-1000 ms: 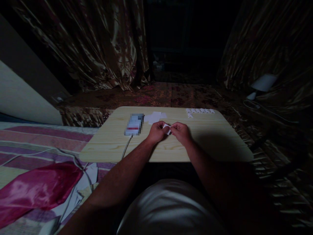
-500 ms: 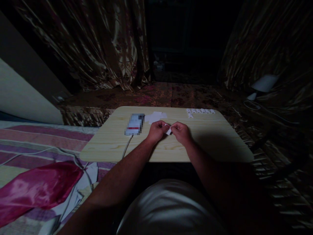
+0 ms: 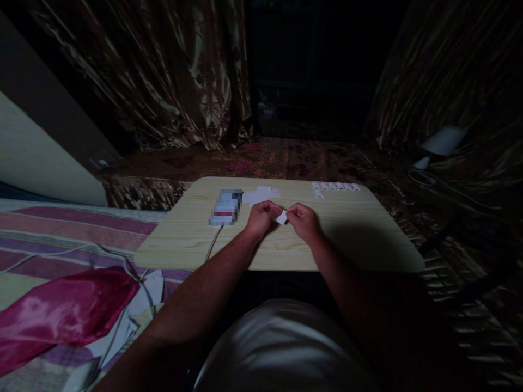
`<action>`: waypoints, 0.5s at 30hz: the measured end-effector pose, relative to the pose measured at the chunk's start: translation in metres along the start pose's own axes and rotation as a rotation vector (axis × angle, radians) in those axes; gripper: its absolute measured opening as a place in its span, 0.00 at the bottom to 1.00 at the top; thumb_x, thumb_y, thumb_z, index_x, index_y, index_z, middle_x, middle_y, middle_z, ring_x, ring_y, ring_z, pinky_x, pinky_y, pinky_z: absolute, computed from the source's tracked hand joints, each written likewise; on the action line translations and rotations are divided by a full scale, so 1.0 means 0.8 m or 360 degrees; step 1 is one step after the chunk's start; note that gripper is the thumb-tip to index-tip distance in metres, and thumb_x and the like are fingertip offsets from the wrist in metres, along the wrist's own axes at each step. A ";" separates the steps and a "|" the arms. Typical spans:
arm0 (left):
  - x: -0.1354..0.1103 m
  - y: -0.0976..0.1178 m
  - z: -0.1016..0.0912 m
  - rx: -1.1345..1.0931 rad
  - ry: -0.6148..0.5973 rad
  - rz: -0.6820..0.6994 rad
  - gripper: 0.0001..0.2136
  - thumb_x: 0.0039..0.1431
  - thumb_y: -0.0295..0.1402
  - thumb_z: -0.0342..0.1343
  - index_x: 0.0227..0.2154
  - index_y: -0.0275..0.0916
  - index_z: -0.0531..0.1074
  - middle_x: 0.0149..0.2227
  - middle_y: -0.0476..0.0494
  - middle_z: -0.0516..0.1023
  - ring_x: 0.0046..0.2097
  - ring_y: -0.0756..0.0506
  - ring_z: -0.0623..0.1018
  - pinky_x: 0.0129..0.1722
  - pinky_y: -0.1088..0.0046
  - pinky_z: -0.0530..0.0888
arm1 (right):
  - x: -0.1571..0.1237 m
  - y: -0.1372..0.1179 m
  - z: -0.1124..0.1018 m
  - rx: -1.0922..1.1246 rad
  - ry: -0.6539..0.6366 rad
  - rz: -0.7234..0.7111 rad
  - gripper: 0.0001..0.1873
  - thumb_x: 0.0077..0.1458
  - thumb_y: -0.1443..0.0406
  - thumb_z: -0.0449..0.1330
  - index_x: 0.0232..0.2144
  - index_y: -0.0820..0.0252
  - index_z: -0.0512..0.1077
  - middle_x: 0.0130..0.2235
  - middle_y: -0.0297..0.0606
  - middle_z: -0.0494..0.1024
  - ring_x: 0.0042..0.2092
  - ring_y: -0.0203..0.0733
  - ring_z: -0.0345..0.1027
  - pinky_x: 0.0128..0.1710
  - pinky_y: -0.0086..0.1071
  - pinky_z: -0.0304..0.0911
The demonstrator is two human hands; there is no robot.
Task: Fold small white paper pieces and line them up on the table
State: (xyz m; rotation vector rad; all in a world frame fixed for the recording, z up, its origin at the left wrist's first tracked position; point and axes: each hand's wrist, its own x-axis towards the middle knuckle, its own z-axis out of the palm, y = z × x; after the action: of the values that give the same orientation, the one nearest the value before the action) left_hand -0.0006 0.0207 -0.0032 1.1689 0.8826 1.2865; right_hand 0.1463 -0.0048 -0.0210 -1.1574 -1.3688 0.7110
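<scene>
Just above the middle of a light wooden table, a small white piece of paper is pinched between my two hands. My left hand is closed on its left side, thumb on top. On its right edge the fingertips of my right hand are closed. Behind my left hand lie flat white paper pieces, partly overlapping. Several small folded white papers form a row at the far right of the table, with a single one in front of the row.
A blurred-out device with a white cable lies on the table's left side. Left of the table, a striped bed holds a shiny pink cloth and white paper sheets. A white lamp stands at the right, near curtains.
The paper between my hands has turned slightly and shows a little more of its face. Both hands keep their pinch in nearly the same place.
</scene>
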 end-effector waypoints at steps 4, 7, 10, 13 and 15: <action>0.002 -0.002 -0.001 0.0000 -0.0002 0.0025 0.05 0.38 0.31 0.64 0.21 0.35 0.75 0.23 0.46 0.77 0.26 0.50 0.72 0.30 0.73 0.67 | -0.001 -0.001 -0.001 0.0008 0.0007 -0.0011 0.05 0.47 0.61 0.58 0.23 0.57 0.70 0.20 0.28 0.69 0.24 0.35 0.62 0.24 0.27 0.55; 0.002 -0.003 -0.002 0.0029 0.0018 0.0032 0.05 0.39 0.30 0.63 0.21 0.35 0.75 0.23 0.47 0.77 0.26 0.50 0.71 0.30 0.73 0.67 | -0.001 -0.002 -0.001 -0.0003 0.0009 0.0004 0.06 0.46 0.61 0.58 0.24 0.57 0.70 0.20 0.28 0.69 0.23 0.35 0.61 0.23 0.27 0.55; 0.002 -0.005 -0.003 0.0100 0.0043 0.0043 0.05 0.40 0.31 0.63 0.21 0.35 0.75 0.23 0.47 0.77 0.26 0.50 0.72 0.30 0.73 0.67 | -0.001 -0.004 0.000 -0.0014 0.0006 0.0005 0.06 0.46 0.61 0.58 0.23 0.57 0.69 0.20 0.28 0.69 0.23 0.35 0.61 0.23 0.27 0.55; 0.003 -0.007 -0.003 0.0139 0.0049 0.0060 0.05 0.40 0.31 0.63 0.20 0.35 0.73 0.23 0.46 0.77 0.26 0.50 0.72 0.30 0.73 0.67 | -0.001 -0.006 0.000 -0.0025 0.0003 0.0004 0.06 0.46 0.61 0.58 0.22 0.57 0.69 0.21 0.28 0.69 0.23 0.34 0.60 0.23 0.27 0.54; 0.004 -0.008 -0.003 0.0141 0.0051 0.0064 0.05 0.40 0.31 0.63 0.20 0.35 0.74 0.24 0.46 0.77 0.26 0.50 0.72 0.30 0.73 0.67 | -0.001 -0.005 -0.001 -0.0046 0.0006 0.0007 0.06 0.46 0.62 0.58 0.23 0.57 0.69 0.20 0.28 0.69 0.23 0.34 0.59 0.23 0.27 0.54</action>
State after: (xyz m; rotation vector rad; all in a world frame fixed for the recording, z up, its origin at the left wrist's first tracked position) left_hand -0.0011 0.0246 -0.0093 1.2439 0.9524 1.3132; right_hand 0.1458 -0.0072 -0.0174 -1.1842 -1.3777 0.6942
